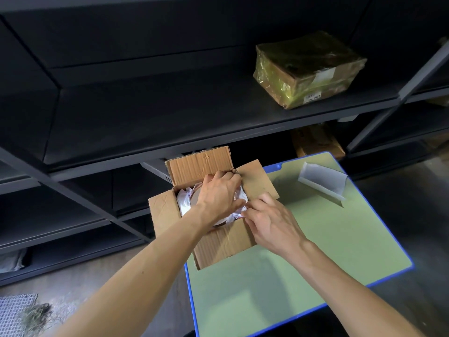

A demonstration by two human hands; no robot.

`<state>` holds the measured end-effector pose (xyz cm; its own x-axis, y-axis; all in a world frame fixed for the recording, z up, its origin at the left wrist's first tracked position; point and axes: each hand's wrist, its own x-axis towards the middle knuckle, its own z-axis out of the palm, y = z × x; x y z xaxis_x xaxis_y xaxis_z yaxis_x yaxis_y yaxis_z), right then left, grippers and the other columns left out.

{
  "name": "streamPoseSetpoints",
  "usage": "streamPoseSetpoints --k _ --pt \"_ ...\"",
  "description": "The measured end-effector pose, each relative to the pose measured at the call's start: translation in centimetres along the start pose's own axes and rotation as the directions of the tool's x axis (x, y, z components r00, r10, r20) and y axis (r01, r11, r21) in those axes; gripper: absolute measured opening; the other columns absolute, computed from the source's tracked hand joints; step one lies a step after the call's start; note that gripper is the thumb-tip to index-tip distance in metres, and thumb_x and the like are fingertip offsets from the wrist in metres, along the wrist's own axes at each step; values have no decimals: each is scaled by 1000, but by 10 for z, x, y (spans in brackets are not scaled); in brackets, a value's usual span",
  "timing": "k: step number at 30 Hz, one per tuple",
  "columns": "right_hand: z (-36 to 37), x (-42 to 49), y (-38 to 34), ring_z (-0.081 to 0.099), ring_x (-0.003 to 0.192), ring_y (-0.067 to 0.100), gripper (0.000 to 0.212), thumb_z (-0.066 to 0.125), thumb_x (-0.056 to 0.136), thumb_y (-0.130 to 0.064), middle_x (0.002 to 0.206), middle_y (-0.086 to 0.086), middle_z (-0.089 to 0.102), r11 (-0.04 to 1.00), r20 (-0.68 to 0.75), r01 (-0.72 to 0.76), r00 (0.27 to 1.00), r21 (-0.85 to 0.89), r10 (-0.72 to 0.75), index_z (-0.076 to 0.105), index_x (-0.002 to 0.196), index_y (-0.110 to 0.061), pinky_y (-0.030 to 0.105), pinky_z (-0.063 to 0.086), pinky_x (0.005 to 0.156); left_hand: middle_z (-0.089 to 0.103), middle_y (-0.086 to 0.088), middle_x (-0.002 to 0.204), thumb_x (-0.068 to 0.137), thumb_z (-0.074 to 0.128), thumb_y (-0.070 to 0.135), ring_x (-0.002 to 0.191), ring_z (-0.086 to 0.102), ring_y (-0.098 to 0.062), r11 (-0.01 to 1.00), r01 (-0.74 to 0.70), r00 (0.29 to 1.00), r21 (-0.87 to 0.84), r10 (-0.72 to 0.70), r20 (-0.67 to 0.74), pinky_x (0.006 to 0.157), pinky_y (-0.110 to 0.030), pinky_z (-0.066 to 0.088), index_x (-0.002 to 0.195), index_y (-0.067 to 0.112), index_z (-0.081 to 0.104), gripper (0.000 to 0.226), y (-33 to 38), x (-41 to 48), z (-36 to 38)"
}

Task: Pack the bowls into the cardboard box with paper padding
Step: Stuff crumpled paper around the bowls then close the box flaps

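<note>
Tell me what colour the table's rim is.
Blue rim around a pale green top, head view.

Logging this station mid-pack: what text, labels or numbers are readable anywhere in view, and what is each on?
White sticker on the wrapped parcel on the shelf: dark print, too small to read.
Pale patch on the same parcel: no text legible.
Cardboard box: no print visible.
Carton under the shelf: dark marks, too blurred to read.
Nothing can be quoted.

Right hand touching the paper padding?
Touching. Head view: the right hand pinches the white paper padding at the right edge of the cardboard box.
</note>
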<state>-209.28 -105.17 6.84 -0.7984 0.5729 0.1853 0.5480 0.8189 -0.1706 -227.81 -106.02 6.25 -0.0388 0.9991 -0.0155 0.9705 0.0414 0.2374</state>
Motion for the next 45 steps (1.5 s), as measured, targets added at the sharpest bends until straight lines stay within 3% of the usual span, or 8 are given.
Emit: streamPoseSetpoints --k 5,8,13,23,28,34,38,45 --pt "0 9 0 50 84 25 17 58 89 -23 78 -3 56 1000 34 14 999 -14 -13 74 84 -19 39 49 60 60 8 113 81 62 53 112 50 -21 1000 -1 1000 -12 1 5 94 -42 39 106 24 51 40 -2 -4 1" --pt "-2 6 -1 53 86 23 20 57 90 -23 84 -6 61 997 56 71 996 -4 -71 75 98 -21 36 49 65 60 13 117 79 60 60 117 48 -18 999 11 999 -50 -9 51 97 -43 37 111 28 51 46 -8 -6 0" --pt "-5 1 -4 54 91 20 40 35 92 -30 89 -11 67 997 129 33 991 69 -42 71 108 -24 32 51 77 58 15 123 75 65 59 122 45 -17 999 11 996 -33 -7 90 102 -44 33 118 30 49 54 -10 -7 -1" --pt "-9 8 -12 52 89 22 22 55 88 -30 84 -8 64 998 189 67 980 -6 -65 71 101 -23 35 48 70 55 8 122 81 63 58 114 48 -22 995 -23 999 96 19 39 97 -43 38 119 25 46 53 -3 -13 1" --pt "-7 2 -2 49 93 21 15 54 90 -21 89 -9 58 999 122 29 992 -16 -27 69 93 -20 36 49 77 46 6 142 86 52 65 128 41 -23 986 -71 997 153 68 28 100 -47 37 131 25 47 61 -7 -20 5" --pt "-5 7 0 50 81 23 4 61 73 -14 75 -5 59 996 128 12 992 -92 0 61 76 -17 34 46 64 33 -2 156 98 34 58 145 25 -25 957 -76 996 279 61 64 112 -48 26 142 16 42 61 6 -24 8" --pt "-6 14 -3 53 76 25 2 62 67 -16 65 -1 59 996 166 12 986 -91 4 61 66 -14 35 45 58 37 -2 153 98 39 55 143 28 -26 967 -71 996 244 57 64 111 -49 27 140 16 44 57 8 -23 4" --pt "-11 13 10 48 80 22 7 62 82 -16 77 -7 59 998 107 49 993 -45 -44 66 76 -18 36 48 64 42 5 148 85 51 67 138 33 -20 988 -80 996 134 74 50 105 -48 32 138 24 44 68 -6 -21 8"
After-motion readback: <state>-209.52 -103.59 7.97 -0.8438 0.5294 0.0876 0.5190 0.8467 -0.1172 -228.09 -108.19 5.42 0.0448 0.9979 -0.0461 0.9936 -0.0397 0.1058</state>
